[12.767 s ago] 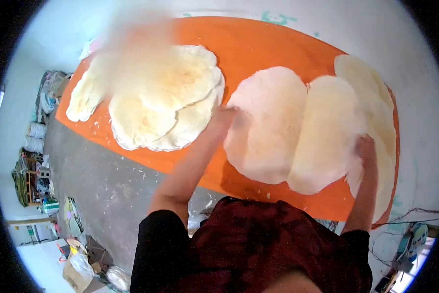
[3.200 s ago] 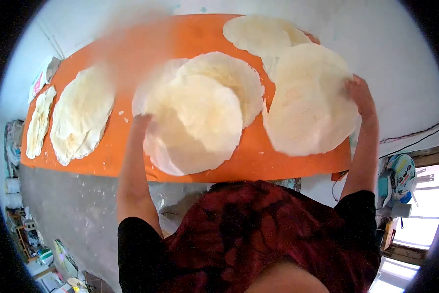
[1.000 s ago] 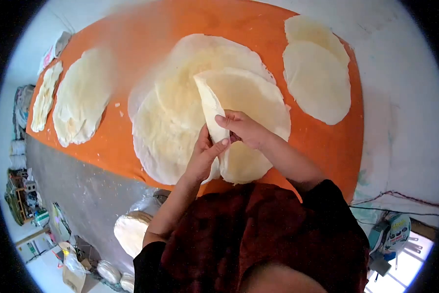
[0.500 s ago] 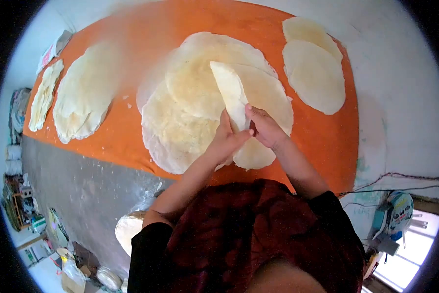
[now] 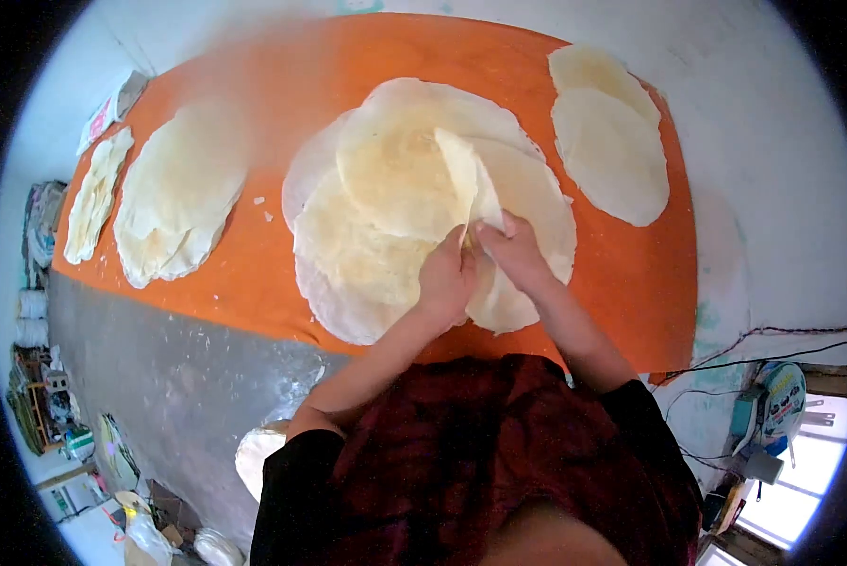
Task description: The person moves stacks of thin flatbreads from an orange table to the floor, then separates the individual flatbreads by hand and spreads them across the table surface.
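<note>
A folded thin flatbread [image 5: 473, 181] is held upright at its near end between my two hands. My left hand [image 5: 447, 274] grips its left side, fingers closed around the edge. My right hand [image 5: 515, 250] pinches it from the right, with the thumb near my left fingers. Beneath and around them spreads a wide pile of large round flatbreads [image 5: 395, 174], pale with light brown patches. One rounded flatbread edge [image 5: 504, 307] shows just below my hands. The lower end of the folded piece is partly hidden by my fingers.
The pile lies on an orange cloth [image 5: 622, 292]. More flatbreads rest at the left [image 5: 183, 189] and right [image 5: 612, 156], with a narrow folded stack [image 5: 98, 198] at the far left. A grey surface [image 5: 188, 377] borders the cloth. Cables [image 5: 772, 332] hang at the right.
The folded flatbread has opened slightly along its upper part and tilted. My hands have come closer together around its near end. The whole view has shifted a little.
</note>
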Motion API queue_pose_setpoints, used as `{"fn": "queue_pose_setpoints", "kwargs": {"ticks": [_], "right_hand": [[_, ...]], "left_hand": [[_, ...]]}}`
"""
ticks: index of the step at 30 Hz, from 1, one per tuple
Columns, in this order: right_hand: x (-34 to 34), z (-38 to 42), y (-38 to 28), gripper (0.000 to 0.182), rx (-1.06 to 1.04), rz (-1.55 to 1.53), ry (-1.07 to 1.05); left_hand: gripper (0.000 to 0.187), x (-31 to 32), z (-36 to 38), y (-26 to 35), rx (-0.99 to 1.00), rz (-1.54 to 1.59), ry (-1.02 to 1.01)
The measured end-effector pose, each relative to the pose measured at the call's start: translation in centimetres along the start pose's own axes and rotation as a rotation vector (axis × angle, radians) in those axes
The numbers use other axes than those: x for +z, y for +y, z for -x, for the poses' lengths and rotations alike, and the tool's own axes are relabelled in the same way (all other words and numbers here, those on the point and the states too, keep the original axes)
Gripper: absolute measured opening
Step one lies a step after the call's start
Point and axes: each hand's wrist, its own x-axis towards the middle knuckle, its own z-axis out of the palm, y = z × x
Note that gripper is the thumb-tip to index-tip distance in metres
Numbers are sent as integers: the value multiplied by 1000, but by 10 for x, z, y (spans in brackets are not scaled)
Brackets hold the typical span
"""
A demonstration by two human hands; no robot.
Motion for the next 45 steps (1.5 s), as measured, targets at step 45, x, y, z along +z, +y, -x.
{"fn": "queue_pose_setpoints", "kwargs": {"ticks": [45], "right_hand": [[-91,4,70,40,-97,794,37]], "left_hand": [[18,-40,78,-124,-21,-32,424]]}}
